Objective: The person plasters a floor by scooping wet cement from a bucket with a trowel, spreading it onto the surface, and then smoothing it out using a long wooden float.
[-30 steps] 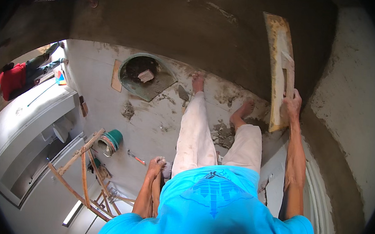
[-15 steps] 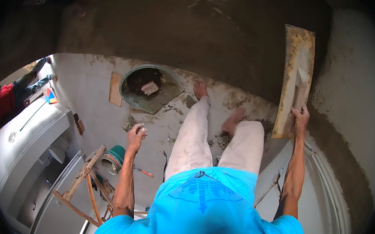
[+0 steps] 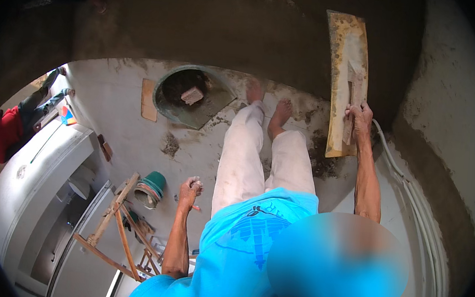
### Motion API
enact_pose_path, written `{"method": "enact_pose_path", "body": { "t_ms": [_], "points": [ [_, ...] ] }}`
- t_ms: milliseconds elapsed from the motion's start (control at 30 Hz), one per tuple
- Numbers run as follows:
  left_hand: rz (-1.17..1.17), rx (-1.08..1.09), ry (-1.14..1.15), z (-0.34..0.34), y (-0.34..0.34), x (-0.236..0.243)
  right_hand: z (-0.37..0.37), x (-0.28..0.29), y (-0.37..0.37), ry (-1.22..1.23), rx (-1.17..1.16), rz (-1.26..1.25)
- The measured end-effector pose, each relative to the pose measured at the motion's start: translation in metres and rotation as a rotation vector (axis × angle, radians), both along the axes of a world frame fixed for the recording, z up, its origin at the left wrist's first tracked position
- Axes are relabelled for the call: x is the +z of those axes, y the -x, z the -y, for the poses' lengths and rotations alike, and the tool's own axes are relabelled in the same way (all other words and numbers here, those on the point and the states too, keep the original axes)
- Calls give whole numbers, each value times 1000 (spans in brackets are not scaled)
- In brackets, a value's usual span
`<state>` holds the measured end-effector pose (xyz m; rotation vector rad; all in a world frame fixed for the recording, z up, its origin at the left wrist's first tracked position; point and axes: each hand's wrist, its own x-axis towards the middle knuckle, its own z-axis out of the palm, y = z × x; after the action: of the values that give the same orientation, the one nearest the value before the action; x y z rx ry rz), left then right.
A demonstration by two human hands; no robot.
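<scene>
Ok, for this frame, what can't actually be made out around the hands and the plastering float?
- Head view: the right hand grips the float by its handle; the fingers hide the handle.
- The left hand is curled; whether it holds anything is too small to tell.
- A blurred patch covers the lower torso, over the blue shirt.
- The pan holds a block-like thing, too small to identify.
- The far wall is too dark for its finish to be judged.

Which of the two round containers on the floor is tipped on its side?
The small green bucket beside the wooden ladder, near the left hand. The big round mortar pan farther off sits flat, mouth up, with a brick-like block inside.
</scene>
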<state>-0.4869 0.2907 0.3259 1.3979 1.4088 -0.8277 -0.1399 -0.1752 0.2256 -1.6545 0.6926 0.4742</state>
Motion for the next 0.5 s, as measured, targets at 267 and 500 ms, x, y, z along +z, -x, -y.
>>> {"method": "enact_pose_path", "body": {
  "t_ms": [267, 500],
  "points": [
    [127, 108, 44, 50, -13, -26, 32, -6, 20, 106, 86, -234],
    [73, 46, -12, 20, -44, -31, 25, 3, 15, 181, 118, -296]
  ]
}}
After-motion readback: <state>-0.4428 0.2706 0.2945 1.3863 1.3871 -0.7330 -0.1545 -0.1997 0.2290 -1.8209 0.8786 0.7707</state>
